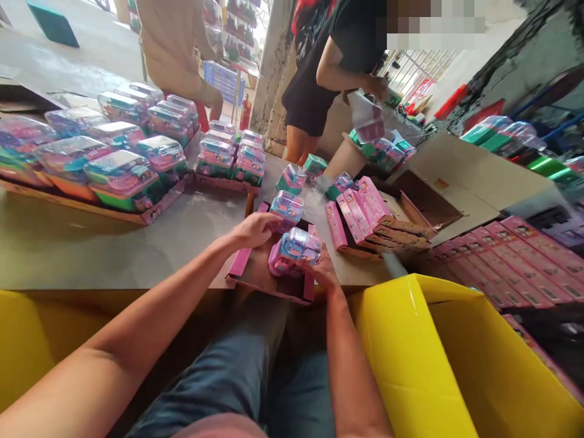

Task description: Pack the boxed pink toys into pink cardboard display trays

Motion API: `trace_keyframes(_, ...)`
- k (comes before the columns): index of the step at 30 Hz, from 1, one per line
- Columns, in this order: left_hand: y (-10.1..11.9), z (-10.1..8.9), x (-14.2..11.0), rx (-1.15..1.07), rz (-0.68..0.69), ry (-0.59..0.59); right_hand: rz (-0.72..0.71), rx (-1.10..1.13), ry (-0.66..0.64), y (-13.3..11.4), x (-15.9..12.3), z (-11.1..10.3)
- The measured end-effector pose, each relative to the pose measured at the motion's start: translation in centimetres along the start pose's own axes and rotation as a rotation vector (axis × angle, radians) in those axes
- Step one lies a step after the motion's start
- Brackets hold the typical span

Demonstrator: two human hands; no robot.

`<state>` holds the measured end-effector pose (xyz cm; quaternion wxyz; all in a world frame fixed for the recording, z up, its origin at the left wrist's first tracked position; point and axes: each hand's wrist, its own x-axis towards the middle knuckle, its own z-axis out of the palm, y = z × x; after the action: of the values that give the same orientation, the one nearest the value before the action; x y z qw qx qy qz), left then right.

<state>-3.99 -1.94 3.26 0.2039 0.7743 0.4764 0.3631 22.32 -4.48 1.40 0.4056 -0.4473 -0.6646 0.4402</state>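
Observation:
A shallow pink cardboard tray [249, 277] lies at the near edge of the grey table. In it rest two pink toy cases with clear lids. My left hand [253, 230] is closed on the far toy case [286, 207], fingers curled at its side. The near toy case [298, 246] is gripped from the right and below by my right hand [325, 271]. Both forearms reach in from the bottom of the view.
Several flat pink boxes [356, 213] stand in an open brown carton [429, 207]. More pink boxes [515, 255] lie at right. Trays of toy cases [118, 164] fill the table's left. A yellow bin [460, 359] stands near right. A person in black [337, 67] handles items beyond.

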Motion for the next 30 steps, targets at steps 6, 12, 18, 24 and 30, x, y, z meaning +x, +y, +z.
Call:
trace_keyframes(6,2.8,-2.6,5.8,0.414,0.159,0.187,-0.305,-0.647,0.107,-4.7,-0.2,-0.5)
trace_keyframes(12,3.9,0.9,10.6,0.631,0.243,-0.127,-0.196,-1.157,0.142,-7.9,-0.3,5.1)
trace_keyframes(18,2.7,3.2,11.2,0.717,0.062,-0.148,0.017,-1.194,0.257,-5.5,-0.3,7.7)
trace_keyframes(24,2.8,1.9,10.7,0.741,0.074,-0.158,-0.083,-1.120,0.312,-5.2,1.3,6.7)
trace_keyframes(30,2.6,1.0,10.3,0.744,0.050,-0.178,-0.155,-1.160,0.415,-3.8,3.3,6.3)
